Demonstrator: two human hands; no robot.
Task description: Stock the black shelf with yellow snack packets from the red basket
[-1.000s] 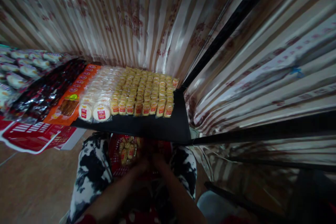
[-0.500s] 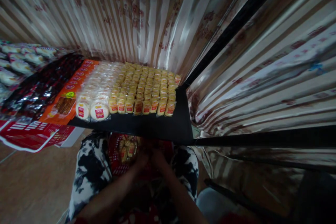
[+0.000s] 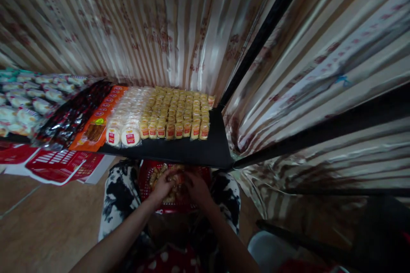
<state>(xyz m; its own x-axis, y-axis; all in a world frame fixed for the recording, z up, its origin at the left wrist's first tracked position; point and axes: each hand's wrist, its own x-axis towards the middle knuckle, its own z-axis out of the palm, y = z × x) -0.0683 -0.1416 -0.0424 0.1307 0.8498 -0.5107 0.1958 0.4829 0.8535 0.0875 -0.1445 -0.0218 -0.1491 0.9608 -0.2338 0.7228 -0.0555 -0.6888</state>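
Snack packets [image 3: 166,179] in red basket [image 3: 145,179]: both hands now deeper in; finger grip unclear.

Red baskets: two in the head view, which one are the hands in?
The red basket on the person's lap, under the black shelf edge. Left hand and right hand reach among its snack packets. The other red basket sits untouched far left.

Black shelf [image 3: 192,151], flat, front strip bare. On it, side by side: rows of small yellow snack packs [image 3: 179,113], round white cakes in clear wrap [image 3: 123,113], an orange packet [image 3: 96,123], dark glossy packets [image 3: 72,115], more pale wrapped cakes [image 3: 22,102] far left.
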